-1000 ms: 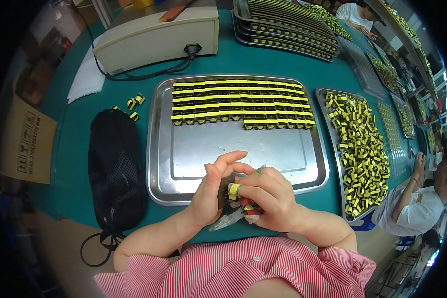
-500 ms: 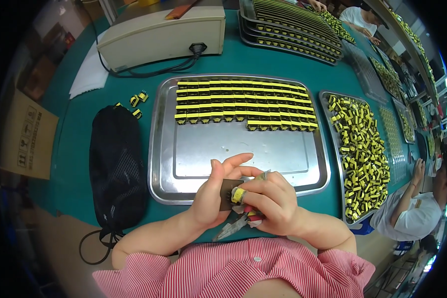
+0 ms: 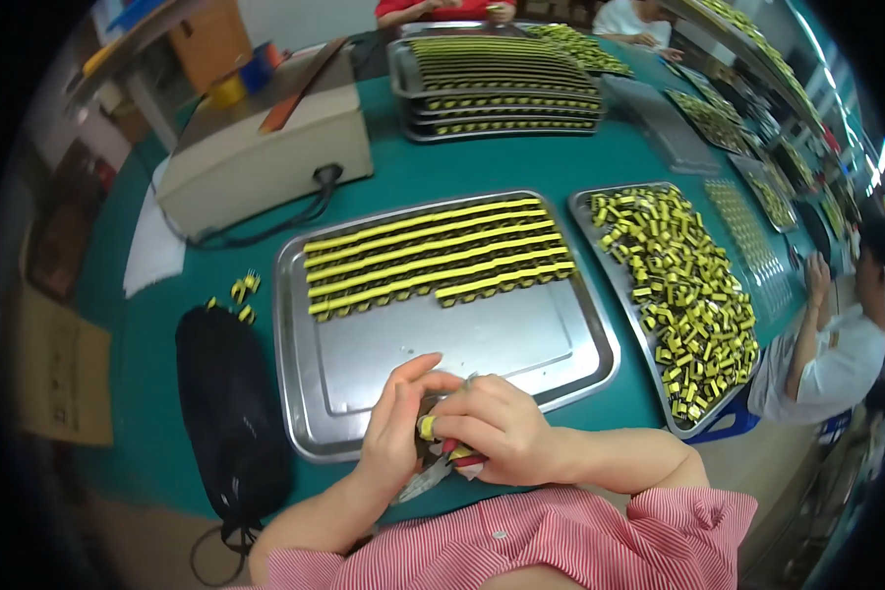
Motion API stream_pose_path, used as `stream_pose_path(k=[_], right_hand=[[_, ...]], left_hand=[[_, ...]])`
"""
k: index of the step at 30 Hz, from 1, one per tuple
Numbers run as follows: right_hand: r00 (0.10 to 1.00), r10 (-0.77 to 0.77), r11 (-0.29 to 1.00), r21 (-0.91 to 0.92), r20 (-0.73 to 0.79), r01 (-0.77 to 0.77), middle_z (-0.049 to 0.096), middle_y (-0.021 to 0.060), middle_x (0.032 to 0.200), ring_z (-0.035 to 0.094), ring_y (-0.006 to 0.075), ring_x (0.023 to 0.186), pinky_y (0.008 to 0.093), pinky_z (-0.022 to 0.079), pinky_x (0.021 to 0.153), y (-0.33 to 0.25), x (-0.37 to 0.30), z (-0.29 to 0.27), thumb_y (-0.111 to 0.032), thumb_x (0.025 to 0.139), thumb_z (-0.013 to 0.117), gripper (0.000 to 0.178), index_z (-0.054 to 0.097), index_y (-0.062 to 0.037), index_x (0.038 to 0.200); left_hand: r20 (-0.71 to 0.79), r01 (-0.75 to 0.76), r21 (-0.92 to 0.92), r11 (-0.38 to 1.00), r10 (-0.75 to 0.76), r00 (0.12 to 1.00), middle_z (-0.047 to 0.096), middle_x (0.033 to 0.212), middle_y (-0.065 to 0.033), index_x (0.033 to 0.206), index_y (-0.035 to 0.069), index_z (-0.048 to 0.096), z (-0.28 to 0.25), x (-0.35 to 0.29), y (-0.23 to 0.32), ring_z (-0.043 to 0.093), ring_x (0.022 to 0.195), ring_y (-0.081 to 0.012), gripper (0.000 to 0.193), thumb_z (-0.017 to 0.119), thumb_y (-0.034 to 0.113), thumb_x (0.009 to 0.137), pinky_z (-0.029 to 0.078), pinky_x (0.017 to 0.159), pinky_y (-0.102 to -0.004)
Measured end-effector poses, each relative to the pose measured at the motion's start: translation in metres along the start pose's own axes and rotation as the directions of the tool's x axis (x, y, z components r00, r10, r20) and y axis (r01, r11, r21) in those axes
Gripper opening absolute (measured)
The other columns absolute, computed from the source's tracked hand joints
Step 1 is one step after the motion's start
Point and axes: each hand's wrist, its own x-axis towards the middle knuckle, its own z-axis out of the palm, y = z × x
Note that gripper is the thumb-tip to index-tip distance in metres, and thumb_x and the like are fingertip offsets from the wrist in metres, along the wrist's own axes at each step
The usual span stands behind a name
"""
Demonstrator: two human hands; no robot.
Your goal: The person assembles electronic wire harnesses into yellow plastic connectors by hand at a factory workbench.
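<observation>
Close to my body, over the near edge of the metal tray [image 3: 310, 403], my two hands meet. My right hand [image 3: 497, 423] pinches a small transformer [image 3: 426, 427] wrapped in yellow tape. Cutting pliers [image 3: 425, 480] with red handles are tucked in the same hand, jaws pointing down and left. Cupped around the other side, my left hand [image 3: 393, 433] has its fingers partly stretched and holds a dark flat plate, now mostly hidden between the hands. Rows of yellow-and-black transformers [image 3: 438, 254] stand in the tray's far half; the closest row is stepped.
At right, another tray [image 3: 649, 369] holds a loose heap of transformers. A black pouch [image 3: 228, 403] and several loose transformers [image 3: 246, 285] lie left. Behind are a beige box-shaped device [image 3: 265, 162] with a cable and stacked full trays [image 3: 501, 118]. Co-workers sit right and at the back.
The view has tilted and shifted, so the trays sit lower and farther left. My hands have closed together, hiding the dark plate that showed plainly before. The transformer stays in my right hand.
</observation>
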Motion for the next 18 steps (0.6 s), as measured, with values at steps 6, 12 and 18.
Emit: stream_pose_path(k=[6,12,18], right_hand=[[0.903,0.427,0.866,0.311,-0.053,-0.391,0.059,0.0103,0.092,0.056,0.0183,0.075,0.0295,0.046,0.069,0.003,-0.003,-0.028,-0.002,0.069,0.069,0.040,0.053,-0.0019,0.105],[0.655,0.654,0.192,0.755,0.378,-0.627,0.055,0.0066,0.103,0.053,0.0132,0.095,0.0276,0.042,0.086,0.002,0.001,-0.019,-0.002,0.081,0.060,0.042,0.042,0.0005,0.119],[0.600,0.718,0.087,0.810,0.353,-0.580,0.059,0.0089,0.094,0.056,0.0124,0.079,0.0238,0.046,0.066,0.011,0.002,-0.022,-0.011,0.086,0.056,0.039,0.041,-0.0042,0.121]], left_hand=[[-0.197,-0.169,-0.040,0.985,0.158,0.968,0.052,0.102,-0.0126,0.122,-0.002,0.038,-0.008,0.007,0.010,0.055,0.075,-0.0144,0.034,0.043,0.011,0.091,0.046,0.064,-0.0242],[0.111,-0.440,0.543,0.715,0.458,0.882,0.052,0.106,-0.0118,0.109,-0.003,0.052,-0.006,0.005,0.004,0.055,0.088,-0.0178,0.039,0.063,-0.006,0.071,0.045,0.079,-0.0273],[-0.143,-0.168,0.106,0.980,0.183,0.973,0.058,0.102,-0.0161,0.106,-0.003,0.048,0.000,0.006,0.017,0.058,0.082,-0.0194,0.028,0.055,-0.003,0.078,0.047,0.072,-0.0282]])
